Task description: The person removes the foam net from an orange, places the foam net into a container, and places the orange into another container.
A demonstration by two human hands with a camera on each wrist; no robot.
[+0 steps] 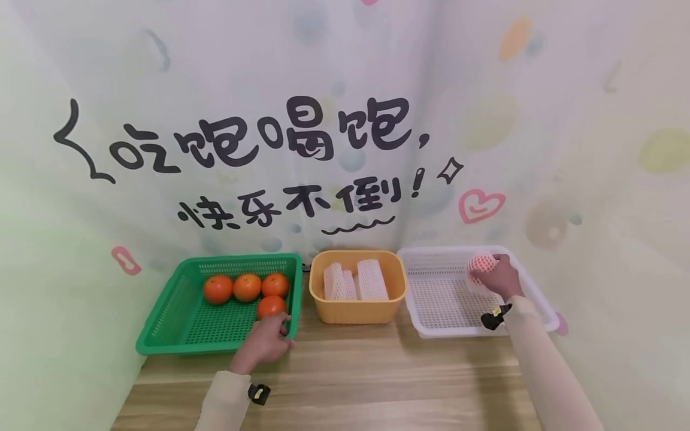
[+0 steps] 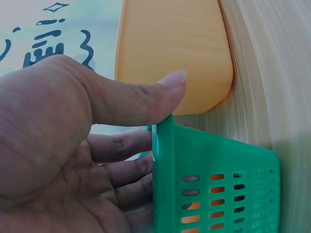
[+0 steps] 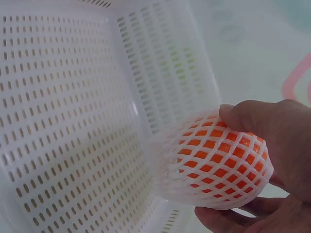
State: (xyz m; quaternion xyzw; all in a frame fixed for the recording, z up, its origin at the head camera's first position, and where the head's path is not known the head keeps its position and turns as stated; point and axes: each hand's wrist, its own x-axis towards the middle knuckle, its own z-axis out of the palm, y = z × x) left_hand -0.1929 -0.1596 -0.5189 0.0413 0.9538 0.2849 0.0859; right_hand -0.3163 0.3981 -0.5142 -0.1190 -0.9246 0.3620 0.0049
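Note:
My left hand (image 1: 266, 342) is at the front right corner of the green basket (image 1: 162, 323). In the left wrist view its thumb (image 2: 141, 102) lies over the rim on the outer side, and its fingers pass behind the rim, their tips hidden. Just beyond that hand is an orange-red round fruit (image 1: 271, 306), with several more alike behind it. My right hand (image 1: 502, 278) holds a fruit in a white foam net (image 3: 218, 162) between thumb and fingers. It is over the right side of the white basket (image 3: 63, 111).
A yellow bin (image 1: 356, 312) stands between the baskets and holds several white foam nets (image 1: 372, 280). All stand on a wood-grain table (image 1: 366, 377). Behind them hangs a printed curtain (image 1: 345, 72) with black lettering.

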